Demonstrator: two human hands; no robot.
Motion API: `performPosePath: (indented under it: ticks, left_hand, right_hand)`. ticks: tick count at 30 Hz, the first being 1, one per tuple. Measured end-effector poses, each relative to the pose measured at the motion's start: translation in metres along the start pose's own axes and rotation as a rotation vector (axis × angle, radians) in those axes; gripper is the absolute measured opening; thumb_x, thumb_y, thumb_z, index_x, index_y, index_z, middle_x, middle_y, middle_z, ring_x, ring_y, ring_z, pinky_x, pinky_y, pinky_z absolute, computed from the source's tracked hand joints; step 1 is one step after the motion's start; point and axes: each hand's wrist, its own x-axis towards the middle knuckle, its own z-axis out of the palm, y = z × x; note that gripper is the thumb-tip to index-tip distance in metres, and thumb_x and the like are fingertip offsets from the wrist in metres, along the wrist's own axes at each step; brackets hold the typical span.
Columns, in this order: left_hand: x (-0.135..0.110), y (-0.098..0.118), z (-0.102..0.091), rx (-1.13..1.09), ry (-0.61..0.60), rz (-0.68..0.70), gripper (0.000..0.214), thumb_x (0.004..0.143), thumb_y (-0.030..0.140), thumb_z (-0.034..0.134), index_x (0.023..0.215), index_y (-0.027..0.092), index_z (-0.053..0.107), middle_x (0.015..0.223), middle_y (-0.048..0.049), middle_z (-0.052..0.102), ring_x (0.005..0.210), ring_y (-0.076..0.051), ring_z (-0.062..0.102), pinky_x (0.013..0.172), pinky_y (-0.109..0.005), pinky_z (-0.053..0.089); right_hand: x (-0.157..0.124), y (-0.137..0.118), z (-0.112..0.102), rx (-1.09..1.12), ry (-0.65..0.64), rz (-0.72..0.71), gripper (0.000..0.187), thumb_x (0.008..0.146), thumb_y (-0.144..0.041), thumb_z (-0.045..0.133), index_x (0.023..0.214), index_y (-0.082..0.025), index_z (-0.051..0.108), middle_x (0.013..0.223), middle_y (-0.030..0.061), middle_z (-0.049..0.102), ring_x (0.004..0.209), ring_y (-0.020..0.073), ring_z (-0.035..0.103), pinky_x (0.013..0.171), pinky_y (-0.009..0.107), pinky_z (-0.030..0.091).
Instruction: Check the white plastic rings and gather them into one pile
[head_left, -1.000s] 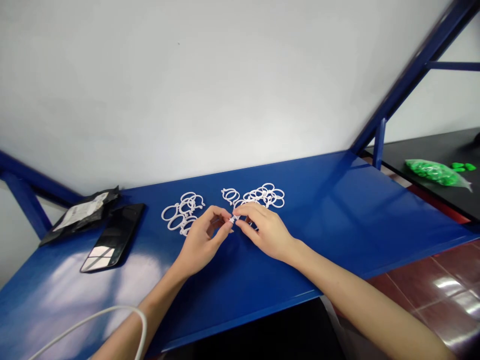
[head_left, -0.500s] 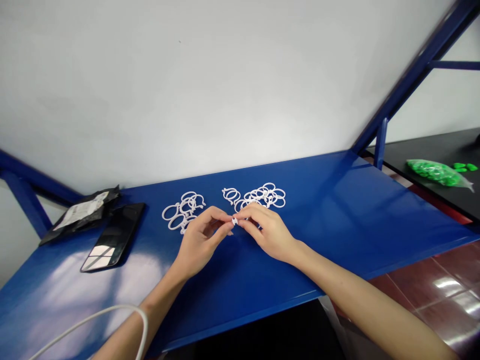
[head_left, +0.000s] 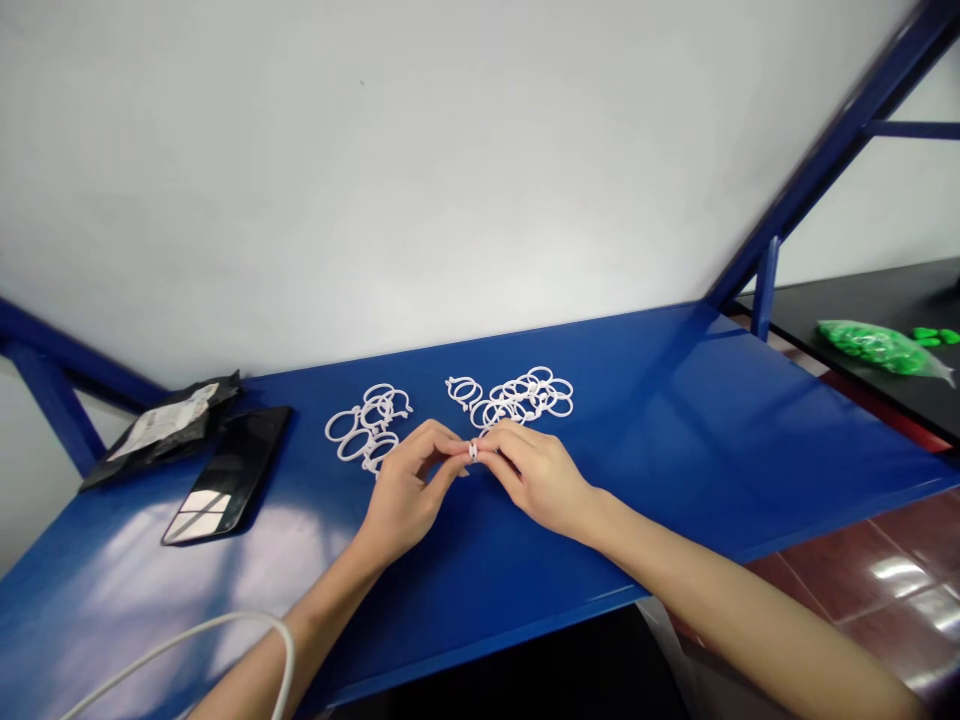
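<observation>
Above the blue table (head_left: 637, 420), my left hand (head_left: 411, 490) and my right hand (head_left: 541, 478) meet fingertip to fingertip. Thumb and index finger of each pinch a small white plastic piece (head_left: 473, 451) between them. Most of this piece is hidden by the fingers, so its full shape cannot be made out. Behind my left hand lies a loose group of white plastic curtain rings (head_left: 354, 444) with small eyelets. A denser heap of similar rings (head_left: 559, 398) lies behind my right hand. A small cluster of rings (head_left: 465, 391) rests between the two groups.
A black phone (head_left: 232, 470) and a black plastic parcel (head_left: 169, 422) lie at the left. A white cable (head_left: 187, 632) loops across my left forearm. Blue frame posts (head_left: 763, 290) flank the table. On a black table at right lies a bag of green pieces (head_left: 874, 346).
The white piece has turned slightly between my fingertips and now shows as narrow bands. Both hands have dropped a little toward me, uncovering more of the rings behind them.
</observation>
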Motion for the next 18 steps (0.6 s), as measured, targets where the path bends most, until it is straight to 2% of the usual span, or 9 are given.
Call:
performPosePath:
  ticks: [7,18]
  left_hand:
    - [-0.0052,0.0069,0.0031,0.151,0.047,0.138,0.017,0.095,0.016,0.060,0.079,0.021,0.062,0.075,-0.0005,0.063,0.069,-0.013,0.062,0.062,-0.025,0.050]
    - [-0.0003,0.0021,-0.0042,0.151,0.002,0.112,0.009,0.095,0.020,0.063,0.086,0.021,0.065,0.081,-0.0014,0.064,0.072,-0.014,0.063,0.064,-0.027,0.051]
  right_hand:
    - [-0.0016,-0.0072,-0.0033,-0.096,-0.043,-0.039,0.022,0.106,-0.024,0.045,0.096,-0.019,0.064,0.086,0.0047,0.069,0.075,0.0157,0.065,0.067,0.028,0.053]
    - [0.0007,-0.0033,0.0029,-0.083,0.032,-0.030,0.019,0.105,-0.026,0.049,0.097,-0.019,0.064,0.090,0.0054,0.072,0.082,0.0172,0.067,0.073,0.030,0.054]
